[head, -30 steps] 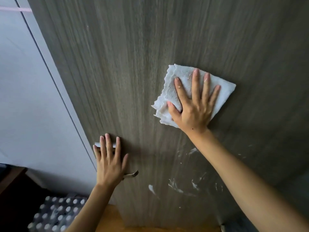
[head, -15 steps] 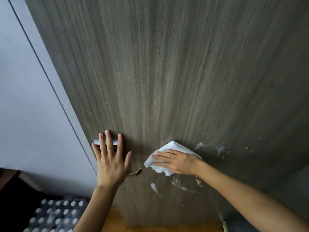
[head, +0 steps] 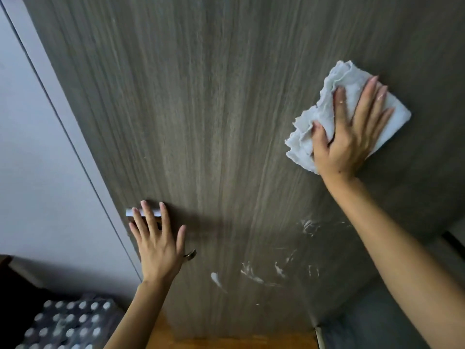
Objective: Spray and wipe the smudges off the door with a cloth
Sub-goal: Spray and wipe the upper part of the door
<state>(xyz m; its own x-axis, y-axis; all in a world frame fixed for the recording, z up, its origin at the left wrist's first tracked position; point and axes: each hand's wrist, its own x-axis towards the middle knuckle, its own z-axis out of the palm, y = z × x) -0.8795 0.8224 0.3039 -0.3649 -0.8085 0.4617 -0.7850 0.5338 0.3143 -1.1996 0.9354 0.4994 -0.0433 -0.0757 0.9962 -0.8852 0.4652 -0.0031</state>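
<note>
white folded cloth (head: 352,107) lies high on the right of the grey wood-grain door (head: 214,109), long axis slanting up-right, flattened under the right hand (head: 349,137), fingers straight and spread. left hand (head: 157,245) presses flat, fingers apart, beside white smudges (head: 251,273). no writing readable.

I see bare door (head: 226,122) between my hands; the handle (head: 190,255) juts beside the left hand (head: 157,248).

Pale wall (head: 37,159) left; wooden floor (head: 226,341) below.
</note>
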